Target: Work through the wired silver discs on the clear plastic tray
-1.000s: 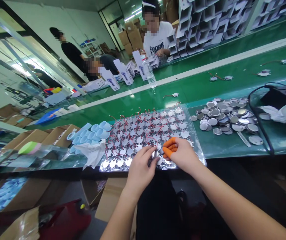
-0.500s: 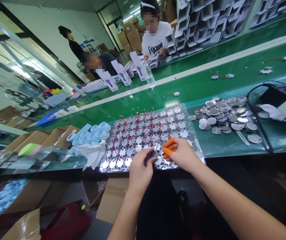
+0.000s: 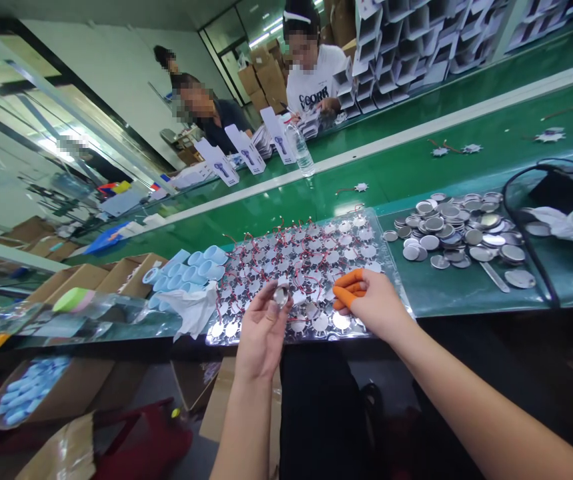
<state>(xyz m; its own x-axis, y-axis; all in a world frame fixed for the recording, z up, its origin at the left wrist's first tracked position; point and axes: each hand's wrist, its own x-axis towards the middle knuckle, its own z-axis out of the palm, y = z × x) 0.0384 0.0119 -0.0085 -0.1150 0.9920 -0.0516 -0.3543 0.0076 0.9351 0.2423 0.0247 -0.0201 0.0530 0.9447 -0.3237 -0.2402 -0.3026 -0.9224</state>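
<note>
My left hand (image 3: 262, 327) is turned palm up and pinches a small round silver disc (image 3: 281, 295) at its fingertips, lifted just above the tray. My right hand (image 3: 369, 301), with orange finger cots on its fingers, is curled over the near right part of a clear tray (image 3: 391, 267) packed with several star-shaped silver plates with red wires (image 3: 311, 257). What the right fingers hold, if anything, is hidden.
A heap of round metal discs (image 3: 453, 230) lies right of the tray on the green bench. Light blue cups (image 3: 191, 263) and a white cloth (image 3: 191, 307) sit left. Cardboard boxes stand at left and below. A water bottle (image 3: 299, 148) and seated people are across the belt.
My left hand has turned palm up and lifted away to the left with a disc. My right hand has stayed at the tray's near edge. The camera view shifted slightly.
</note>
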